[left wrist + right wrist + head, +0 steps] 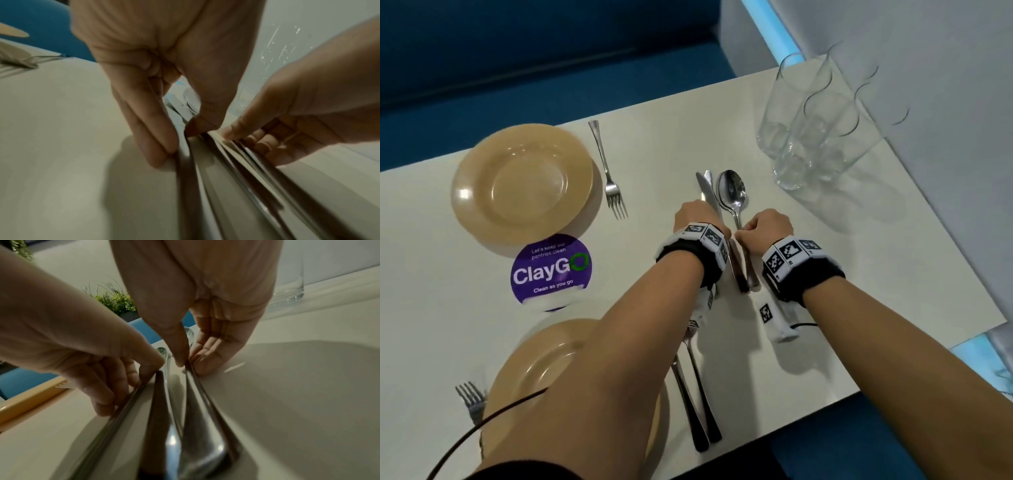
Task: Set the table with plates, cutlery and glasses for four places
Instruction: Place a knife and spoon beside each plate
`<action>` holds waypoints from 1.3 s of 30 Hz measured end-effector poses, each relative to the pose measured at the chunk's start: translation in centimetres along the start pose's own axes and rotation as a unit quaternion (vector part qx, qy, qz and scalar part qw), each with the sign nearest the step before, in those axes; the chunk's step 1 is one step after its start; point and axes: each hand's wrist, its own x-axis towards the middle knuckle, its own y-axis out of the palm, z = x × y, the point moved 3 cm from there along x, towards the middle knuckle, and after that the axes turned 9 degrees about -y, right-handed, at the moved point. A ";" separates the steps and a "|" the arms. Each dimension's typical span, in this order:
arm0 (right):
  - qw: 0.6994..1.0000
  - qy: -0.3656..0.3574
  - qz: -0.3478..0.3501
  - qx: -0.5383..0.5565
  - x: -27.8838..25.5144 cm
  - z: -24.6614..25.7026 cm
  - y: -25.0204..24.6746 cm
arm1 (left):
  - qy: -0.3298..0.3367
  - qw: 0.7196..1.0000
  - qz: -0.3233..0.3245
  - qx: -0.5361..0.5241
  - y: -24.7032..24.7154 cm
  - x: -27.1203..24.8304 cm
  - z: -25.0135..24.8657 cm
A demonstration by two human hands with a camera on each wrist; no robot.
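Note:
A small heap of knives and spoons lies mid-table, handles toward me. My left hand pinches a knife handle between thumb and fingertips. Just right of it, my right hand pinches a spoon handle between thumb and fingers. Both hands sit low on the table, almost touching. Two tan plates are laid: one far left with a fork beside it, one near me, partly hidden by my left forearm, with a fork on its left.
Several clear glasses stand bunched at the far right corner. A knife and spoon lie right of the near plate. A purple round sticker sits between the plates. The white table ends close on the right; blue seating surrounds it.

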 end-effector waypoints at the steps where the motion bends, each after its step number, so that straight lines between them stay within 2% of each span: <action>1: 1.000 0.003 0.000 0.005 0.0 -0.1 0.0 | 0.005 1.000 -0.005 0.000 -0.1 -0.1 0.0; 7: 1.000 0.006 -0.002 0.017 -0.2 -0.2 -0.1 | 0.030 0.999 -0.015 0.015 -0.1 -0.5 0.0; 10: 1.000 0.007 -0.001 0.020 -0.3 -0.3 0.0 | 0.012 1.000 0.009 0.021 -0.2 -0.6 0.1; 15: 1.000 0.007 0.004 0.026 -0.2 -0.4 0.2 | 0.046 0.999 0.002 0.018 0.0 -0.6 0.7; 18: 1.000 0.011 0.004 0.025 -0.4 0.1 -0.1 | 0.017 0.998 0.058 0.016 -0.9 -0.5 1.4; 22: 0.996 -0.016 -0.006 0.084 -1.1 2.6 -0.4 | -0.019 0.997 0.039 -0.056 -3.3 -0.6 3.7; 25: 0.981 -0.041 0.030 0.185 -1.9 6.3 0.6 | -0.041 0.981 0.030 -0.186 -4.9 -0.9 7.0; 29: 0.942 -0.058 0.076 0.323 -4.0 12.7 2.9 | -0.038 0.920 0.134 -0.367 -6.5 -2.6 12.0; 31: 0.928 -0.073 0.086 0.355 -4.9 15.7 4.6 | -0.033 0.893 0.173 -0.415 -7.4 -3.8 15.0; 32: 0.922 -0.079 0.089 0.369 -5.6 17.2 5.5 | -0.017 0.891 0.174 -0.420 -8.1 -4.4 16.7; 35: 0.901 -0.099 0.079 0.416 -7.3 21.5 8.9 | 0.034 0.911 0.141 -0.386 -10.2 -4.8 22.6; 36: 0.898 -0.105 0.073 0.420 -8.3 23.7 10.8 | 0.048 0.911 0.126 -0.389 -11.2 -4.8 25.8; 37: 0.894 -0.103 0.072 0.431 -10.1 27.3 14.7 | 0.060 0.909 0.107 -0.399 -12.6 -4.6 31.5; 39: 0.880 -0.094 0.071 0.460 -11.0 29.1 16.5 | 0.079 0.914 0.073 -0.392 -13.8 -4.0 34.5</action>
